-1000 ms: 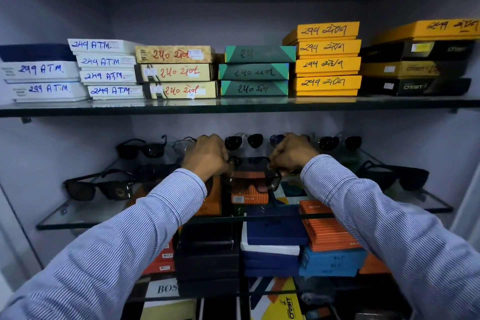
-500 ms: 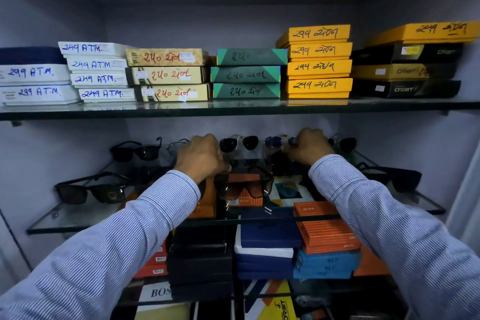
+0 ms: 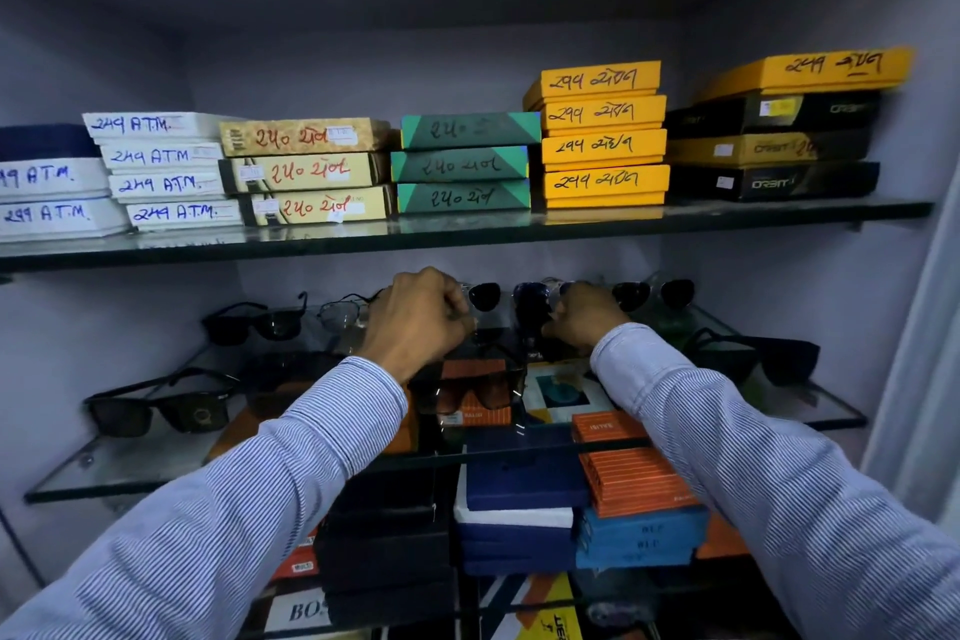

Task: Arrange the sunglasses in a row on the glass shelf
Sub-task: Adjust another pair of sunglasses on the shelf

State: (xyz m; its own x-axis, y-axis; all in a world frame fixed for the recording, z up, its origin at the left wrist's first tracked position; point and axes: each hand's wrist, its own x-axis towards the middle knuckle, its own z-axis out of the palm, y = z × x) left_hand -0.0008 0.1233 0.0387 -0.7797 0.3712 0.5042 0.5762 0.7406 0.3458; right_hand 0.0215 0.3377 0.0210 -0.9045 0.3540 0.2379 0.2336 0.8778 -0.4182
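In the boxed-up cabinet, both hands have reached deeper over the glass shelf (image 3: pixel 130 473), left hand (image 3: pixel 415 314) and right hand (image 3: pixel 584 314) curled, fingers pinching back-row sunglasses (image 3: pixel 530 301).

Dim, bluish light; deep shadow above the upper glass shelf (image 3: pixel 467 237), whose front edge glares faintly. Edges bow; sleeves blur slightly.
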